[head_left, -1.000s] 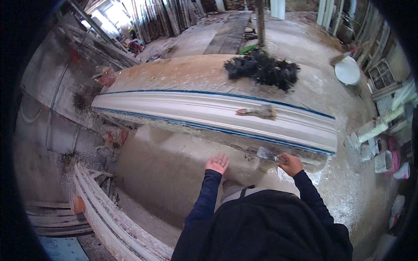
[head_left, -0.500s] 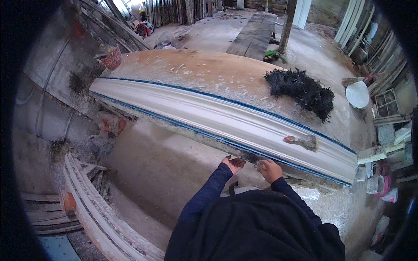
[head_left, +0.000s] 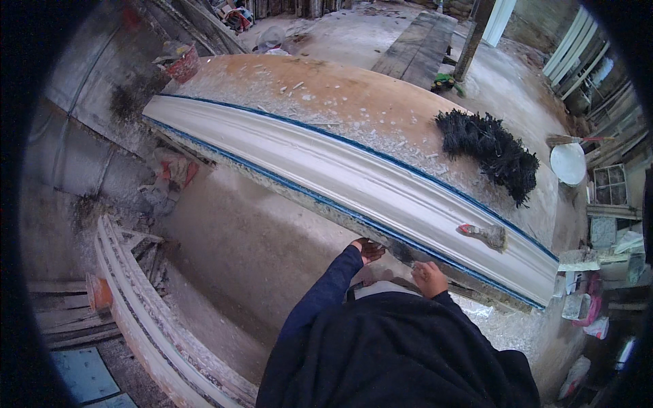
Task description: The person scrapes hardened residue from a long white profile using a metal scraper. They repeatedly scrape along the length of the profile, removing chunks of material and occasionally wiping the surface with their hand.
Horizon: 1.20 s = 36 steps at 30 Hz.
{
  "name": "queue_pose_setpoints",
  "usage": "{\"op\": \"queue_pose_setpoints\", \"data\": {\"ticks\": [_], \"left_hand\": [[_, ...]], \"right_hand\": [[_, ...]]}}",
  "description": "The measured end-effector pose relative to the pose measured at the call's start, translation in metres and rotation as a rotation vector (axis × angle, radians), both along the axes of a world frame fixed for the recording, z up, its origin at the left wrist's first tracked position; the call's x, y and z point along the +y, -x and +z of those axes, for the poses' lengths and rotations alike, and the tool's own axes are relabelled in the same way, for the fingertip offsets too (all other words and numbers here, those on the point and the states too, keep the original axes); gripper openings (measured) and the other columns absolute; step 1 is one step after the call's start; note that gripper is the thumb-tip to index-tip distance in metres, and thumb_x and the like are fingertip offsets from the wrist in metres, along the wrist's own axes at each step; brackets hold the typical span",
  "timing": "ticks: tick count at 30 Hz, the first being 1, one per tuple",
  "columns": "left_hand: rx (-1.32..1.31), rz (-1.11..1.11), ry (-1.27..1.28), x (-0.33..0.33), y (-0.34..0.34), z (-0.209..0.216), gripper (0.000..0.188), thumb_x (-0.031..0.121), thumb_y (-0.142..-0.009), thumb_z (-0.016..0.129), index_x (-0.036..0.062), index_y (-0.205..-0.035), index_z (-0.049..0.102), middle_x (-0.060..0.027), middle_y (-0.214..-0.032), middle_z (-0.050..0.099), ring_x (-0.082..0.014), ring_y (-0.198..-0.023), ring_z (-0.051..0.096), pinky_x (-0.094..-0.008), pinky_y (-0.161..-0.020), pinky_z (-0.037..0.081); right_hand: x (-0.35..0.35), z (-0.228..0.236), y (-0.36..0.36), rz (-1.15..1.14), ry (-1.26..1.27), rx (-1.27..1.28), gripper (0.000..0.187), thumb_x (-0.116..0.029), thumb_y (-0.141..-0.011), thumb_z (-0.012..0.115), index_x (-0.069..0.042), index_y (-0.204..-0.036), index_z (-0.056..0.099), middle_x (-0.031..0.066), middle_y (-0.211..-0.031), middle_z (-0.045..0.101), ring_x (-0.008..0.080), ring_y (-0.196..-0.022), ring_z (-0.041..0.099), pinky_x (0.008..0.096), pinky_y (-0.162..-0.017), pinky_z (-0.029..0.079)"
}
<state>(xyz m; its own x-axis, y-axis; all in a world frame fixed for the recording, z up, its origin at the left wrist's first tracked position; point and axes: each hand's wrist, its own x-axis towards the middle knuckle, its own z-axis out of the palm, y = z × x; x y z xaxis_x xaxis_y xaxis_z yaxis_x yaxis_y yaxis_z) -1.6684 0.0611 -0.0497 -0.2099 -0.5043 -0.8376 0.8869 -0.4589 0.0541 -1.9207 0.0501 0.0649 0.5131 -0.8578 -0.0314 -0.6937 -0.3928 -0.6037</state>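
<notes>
A long white moulded strip (head_left: 320, 173) with profiled ridges and blue edges lies across the bench in front of me. My left hand (head_left: 371, 251) is at the bench's near edge, palm showing, fingers stretched out and darkly stained. Just right of it, my right hand (head_left: 429, 278) has its fingers curled together; whether something small is in them I cannot make out. Between the hands is a dark patch (head_left: 403, 253), too blurred to name. A brush (head_left: 484, 236) with a red handle end lies on the strip's right part.
Pale chips litter the brown bench top (head_left: 272, 71). A bundle of black fibres (head_left: 488, 155) lies at its right. A red bucket (head_left: 182, 66) stands at the far left end, a white round basin (head_left: 568, 164) beyond the right. Another long curved moulding (head_left: 139, 319) stands lower left.
My view has shifted, so the bench sits differently in the picture. My right hand has drawn slightly back from the bench edge and farther from my left hand. The brush stays on the strip.
</notes>
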Motion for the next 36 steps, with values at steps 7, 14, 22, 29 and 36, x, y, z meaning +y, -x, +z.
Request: {"op": "queue_pose_setpoints", "data": {"ticks": [7, 14, 22, 29, 36], "left_hand": [[0.005, 0.092, -0.044, -0.005, 0.003, 0.000, 0.036, 0.022, -0.089, 0.035, -0.0094, -0.096, 0.051, -0.0246, -0.094, 0.058, -0.0443, -0.095, 0.055, -0.0519, -0.082, 0.045], [0.050, 0.172, -0.110, 0.000, 0.003, -0.006, 0.034, 0.020, -0.089, 0.035, -0.0094, -0.094, 0.051, -0.0262, -0.098, 0.056, -0.0441, -0.097, 0.053, -0.0521, -0.083, 0.044], [-0.008, 0.108, -0.078, -0.001, 0.006, 0.004, 0.036, 0.022, -0.091, 0.032, -0.0076, -0.105, 0.046, -0.0246, -0.107, 0.053, -0.0414, -0.100, 0.053, -0.0513, -0.085, 0.042], [0.035, 0.230, -0.139, -0.004, 0.009, 0.009, 0.034, 0.022, -0.090, 0.035, -0.0071, -0.102, 0.047, -0.0241, -0.102, 0.055, -0.0427, -0.098, 0.053, -0.0520, -0.086, 0.042], [0.021, 0.190, -0.090, 0.003, 0.002, -0.004, 0.028, 0.019, -0.088, 0.039, -0.0058, -0.096, 0.047, -0.0234, -0.092, 0.056, -0.0435, -0.094, 0.053, -0.0555, -0.084, 0.043]], "right_hand": [[-0.009, -0.002, -0.012, -0.030, 0.011, 0.155, 0.023, -0.031, -0.077, 0.061, -0.016, -0.095, 0.059, 0.0073, -0.085, 0.056, 0.0301, -0.072, 0.058, 0.0391, -0.059, 0.048], [-0.006, 0.004, 0.022, 0.007, -0.033, 0.070, 0.028, -0.032, -0.076, 0.061, -0.016, -0.100, 0.057, 0.0074, -0.089, 0.055, 0.0316, -0.072, 0.058, 0.0405, -0.059, 0.048], [-0.004, -0.008, -0.013, 0.003, -0.007, 0.097, 0.027, -0.029, -0.076, 0.062, -0.016, -0.099, 0.058, 0.0077, -0.086, 0.056, 0.0305, -0.071, 0.059, 0.0385, -0.059, 0.049], [-0.010, -0.015, -0.012, 0.036, 0.045, -0.010, 0.025, -0.029, -0.078, 0.060, -0.013, -0.097, 0.058, 0.0101, -0.083, 0.056, 0.0301, -0.072, 0.059, 0.0391, -0.060, 0.049], [-0.008, -0.004, -0.031, 0.052, -0.068, 0.040, 0.028, -0.030, -0.080, 0.059, -0.014, -0.102, 0.056, 0.0092, -0.089, 0.055, 0.0309, -0.077, 0.058, 0.0388, -0.062, 0.048]]}}
